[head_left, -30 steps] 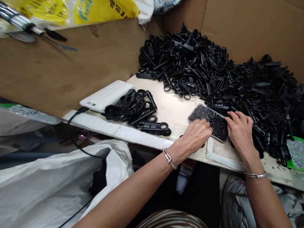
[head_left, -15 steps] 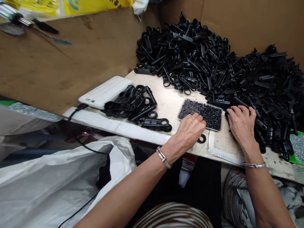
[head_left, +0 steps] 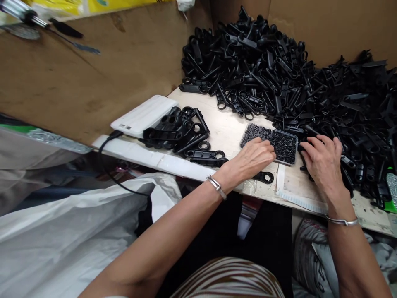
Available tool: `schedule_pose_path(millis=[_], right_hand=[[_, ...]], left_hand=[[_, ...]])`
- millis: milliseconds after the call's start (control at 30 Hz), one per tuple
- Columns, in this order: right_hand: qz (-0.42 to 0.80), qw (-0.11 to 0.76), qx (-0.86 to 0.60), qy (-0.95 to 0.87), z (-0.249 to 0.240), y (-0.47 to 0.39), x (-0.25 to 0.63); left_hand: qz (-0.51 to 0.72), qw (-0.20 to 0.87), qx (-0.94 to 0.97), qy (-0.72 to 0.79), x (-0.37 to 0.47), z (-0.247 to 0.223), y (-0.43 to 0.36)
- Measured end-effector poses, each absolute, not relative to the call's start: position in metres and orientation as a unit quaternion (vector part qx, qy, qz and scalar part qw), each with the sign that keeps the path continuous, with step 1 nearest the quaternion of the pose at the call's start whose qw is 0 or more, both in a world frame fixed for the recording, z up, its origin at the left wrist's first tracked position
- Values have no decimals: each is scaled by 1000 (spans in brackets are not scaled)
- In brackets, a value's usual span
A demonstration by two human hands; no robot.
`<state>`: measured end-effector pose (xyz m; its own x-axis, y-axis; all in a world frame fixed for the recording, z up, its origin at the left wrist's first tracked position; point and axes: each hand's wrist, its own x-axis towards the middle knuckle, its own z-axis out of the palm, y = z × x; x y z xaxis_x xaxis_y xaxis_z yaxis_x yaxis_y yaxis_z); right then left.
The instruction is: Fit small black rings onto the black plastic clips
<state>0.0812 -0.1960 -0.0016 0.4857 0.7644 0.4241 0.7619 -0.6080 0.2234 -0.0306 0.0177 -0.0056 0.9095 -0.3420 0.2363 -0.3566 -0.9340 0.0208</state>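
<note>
My left hand (head_left: 252,160) is closed at the near edge of a clear tray (head_left: 295,162) filled with small black parts (head_left: 281,145); whatever its fingertips pinch is too small to make out. Below it, a black ring-ended part (head_left: 266,177) lies partly covered by the hand. My right hand (head_left: 324,165) has its fingers curled at the left edge of a big heap of black plastic parts (head_left: 260,62). A dark piece shows at its thumb and fingertips. Both wrists carry silver bangles.
A white power bank (head_left: 142,114) with a black cable (head_left: 104,165) lies on the left of the table (head_left: 223,124), beside a small pile of black parts (head_left: 176,130). A cardboard wall (head_left: 93,78) stands behind. White sacking (head_left: 77,231) hangs at lower left.
The view has shifted slightly. My right hand has drawn its fingertips closer together around a dark piece. More of the black part below my left hand now shows.
</note>
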Motion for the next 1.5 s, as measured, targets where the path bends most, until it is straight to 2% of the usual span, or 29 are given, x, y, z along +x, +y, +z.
schedule_pose_path(millis=[200,400,633,967,1067,1233,1333,1500], right_hand=[[194,-36,860,471,6,-183,72],[88,104,877,461,13,-150,69],[52,151,887,434,16,-136,73],[46,96,885,452,13,-138,71],[85,18,871,483,12,-142,71],[119,-228,837,483,16,-152,65],[72,-339,839,419,18,-160,58],[-26,-461,834,301,12,-169,53]], left_hand=[[68,115,985,-112,-70,3,24],[42,133,981,-134,-79,-8,19],[25,150,980,-127,-79,-5,19],[2,182,976,-120,-80,-4,20],[8,211,969,-125,-80,0,27],[59,158,985,-39,-65,14,47],[54,108,993,-13,-45,24,50],[28,65,997,-27,-3,25,39]])
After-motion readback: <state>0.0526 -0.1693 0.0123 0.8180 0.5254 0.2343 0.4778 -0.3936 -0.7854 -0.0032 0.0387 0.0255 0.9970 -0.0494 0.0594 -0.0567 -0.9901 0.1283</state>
